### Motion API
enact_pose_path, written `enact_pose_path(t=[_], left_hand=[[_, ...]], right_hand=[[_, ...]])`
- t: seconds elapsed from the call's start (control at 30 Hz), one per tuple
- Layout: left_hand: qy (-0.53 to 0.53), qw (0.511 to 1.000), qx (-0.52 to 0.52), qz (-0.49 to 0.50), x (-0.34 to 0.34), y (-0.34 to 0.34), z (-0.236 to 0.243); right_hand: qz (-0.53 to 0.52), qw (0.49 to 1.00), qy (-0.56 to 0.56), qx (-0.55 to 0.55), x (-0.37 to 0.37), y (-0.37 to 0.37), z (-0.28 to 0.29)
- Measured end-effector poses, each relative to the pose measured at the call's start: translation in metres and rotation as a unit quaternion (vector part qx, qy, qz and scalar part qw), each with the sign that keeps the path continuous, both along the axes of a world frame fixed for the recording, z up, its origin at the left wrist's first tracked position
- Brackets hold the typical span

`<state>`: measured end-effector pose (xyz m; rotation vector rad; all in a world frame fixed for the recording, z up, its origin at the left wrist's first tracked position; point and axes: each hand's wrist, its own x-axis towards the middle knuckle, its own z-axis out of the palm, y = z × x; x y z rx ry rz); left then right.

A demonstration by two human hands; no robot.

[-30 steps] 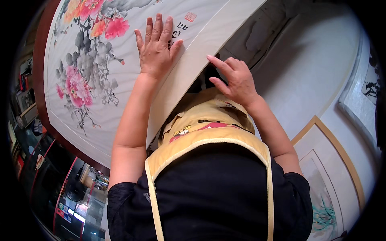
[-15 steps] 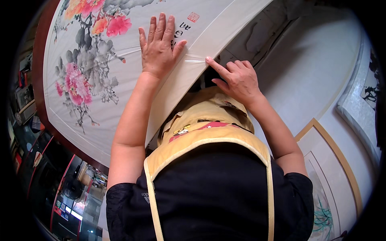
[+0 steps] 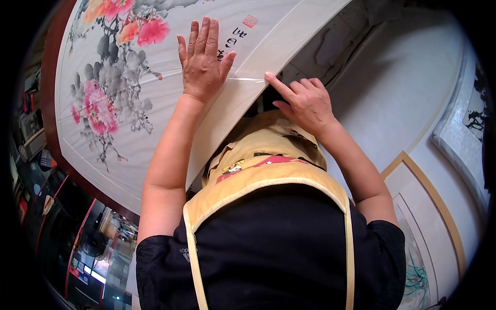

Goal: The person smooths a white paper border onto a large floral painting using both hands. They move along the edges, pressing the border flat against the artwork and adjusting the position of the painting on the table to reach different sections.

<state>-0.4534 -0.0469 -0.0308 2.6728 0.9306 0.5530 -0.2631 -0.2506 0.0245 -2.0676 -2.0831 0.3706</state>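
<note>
White sheet (image 3: 160, 111) painted with pink flowers lies on the dark red-rimmed counter (image 3: 52, 116), ahead and left of the yellow apron (image 3: 248, 142). Left hand (image 3: 202, 67) rests palm-down on it, fingers apart; right hand (image 3: 308, 103) sets its extended index fingertip at the cream border's (image 3: 227, 111) edge, thumb apart.

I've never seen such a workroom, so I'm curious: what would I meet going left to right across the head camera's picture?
Lowest painted pink peony, left hand, red seal mark, right hand, light-wood picture frame.
</note>
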Motion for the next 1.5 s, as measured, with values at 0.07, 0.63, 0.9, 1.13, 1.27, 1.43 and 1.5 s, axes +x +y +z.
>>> enact_pose_path(t=[0.07,0.63,0.9,1.13,1.27,1.43,1.5], left_hand=[[0.001,1.000,0.000,-0.002,-0.001,0.000,0.001],[0.115,0.980,-0.049,-0.153,0.010,-0.056,0.026],[0.123,0.838,-0.335,-0.413,0.010,-0.080,0.050],[0.183,0.962,-0.004,-0.204,-0.004,-0.027,0.021],[0.052,0.996,0.056,0.047,-0.017,0.031,0.003],[0.067,0.997,0.029,-0.034,-0.006,0.014,0.015],[0.085,0.996,0.011,-0.035,-0.003,0.005,0.004]], right_hand=[[0.004,1.000,-0.005,-0.008,0.001,-0.001,0.001],[-0.175,0.952,0.247,-0.046,0.020,-0.063,-0.034],[-0.242,0.925,0.254,-0.144,0.033,-0.068,-0.047],[-0.287,0.896,0.333,-0.054,0.020,-0.070,-0.048],[-0.263,0.928,0.249,-0.092,0.027,-0.076,-0.053],[-0.088,0.978,0.145,0.125,0.006,-0.037,-0.019],[-0.027,0.983,0.137,0.122,-0.006,-0.019,-0.012]])
